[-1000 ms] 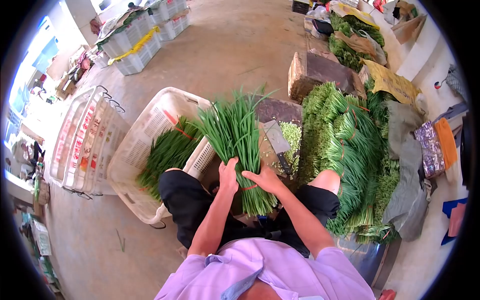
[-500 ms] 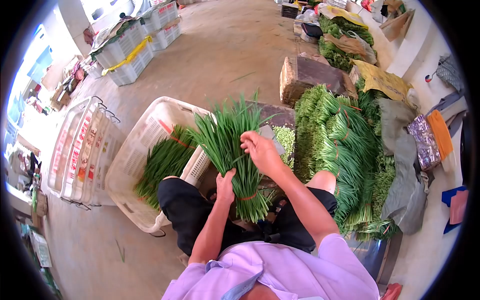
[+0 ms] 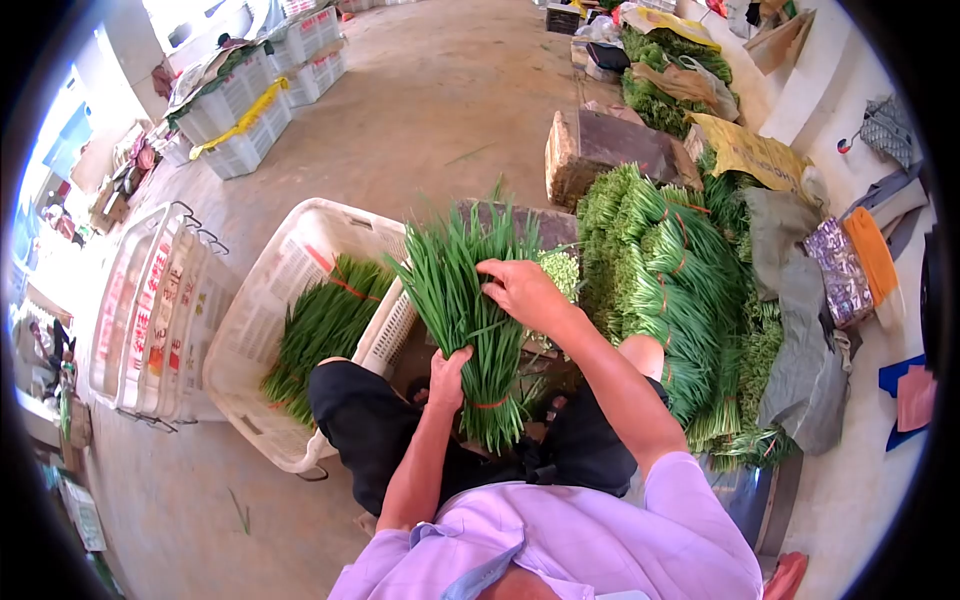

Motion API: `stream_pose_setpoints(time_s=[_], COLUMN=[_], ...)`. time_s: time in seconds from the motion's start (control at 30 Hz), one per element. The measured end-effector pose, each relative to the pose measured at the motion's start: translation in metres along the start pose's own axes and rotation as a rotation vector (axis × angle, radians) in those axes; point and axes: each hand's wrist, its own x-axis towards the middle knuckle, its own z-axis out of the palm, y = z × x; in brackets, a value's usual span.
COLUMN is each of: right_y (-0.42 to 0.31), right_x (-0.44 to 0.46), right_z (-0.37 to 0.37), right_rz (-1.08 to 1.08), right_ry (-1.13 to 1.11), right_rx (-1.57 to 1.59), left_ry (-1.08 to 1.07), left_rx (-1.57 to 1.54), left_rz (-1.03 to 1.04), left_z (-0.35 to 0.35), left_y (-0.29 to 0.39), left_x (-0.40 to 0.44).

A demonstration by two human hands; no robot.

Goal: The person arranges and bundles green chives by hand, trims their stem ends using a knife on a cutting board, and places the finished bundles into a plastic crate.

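Over the lavender cloth shirt point(image 3: 560, 535) and between knees in black cloth trousers point(image 3: 370, 425), a thick bundle of long, thin green leaves and paler stems point(image 3: 482, 345) stands fanned out at the top. A thin red band point(image 3: 490, 404) rings its lower end. The left hand point(image 3: 450, 378) is wrapped around the stems, thumb across the front; the right hand point(image 3: 520, 290) has its fingers bent against the upper leaves — whether it pinches any, I cannot tell.

Just left sits an off-white perforated plastic basket point(image 3: 275, 262) with more banded green bundles point(image 3: 335, 318) inside. To the right lies a broad heap of tied green bundles point(image 3: 690, 310). Beyond the held bundle, pale green chopped bits point(image 3: 560, 268) lie on a low, dark brown table point(image 3: 558, 228). Farther off — white slatted plastic crates point(image 3: 240, 125) stand stacked on the floor point(image 3: 430, 110).
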Motion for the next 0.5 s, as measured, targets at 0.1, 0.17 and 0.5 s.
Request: stream_pose_setpoints(time_s=[0.1,0.17,0.5], right_y=[0.007,0.012,0.023], right_x=[-0.003,-0.005,-0.011], right_z=[0.003,0.005,-0.01], right_rz=[-0.011,-0.034,0.615], right_ry=[-0.018,0.002,0.056], right_rx=[-0.052,-0.106,1.393], left_ry=[0.015,0.016,-0.004], left_rx=[0.026,0.044,0.172], left_rz=[-0.005,0.011,0.04], left_z=[-0.003,-0.006,-0.003], left_y=[-0.004,-0.005,-0.002], left_x=[0.001,0.004,0.001])
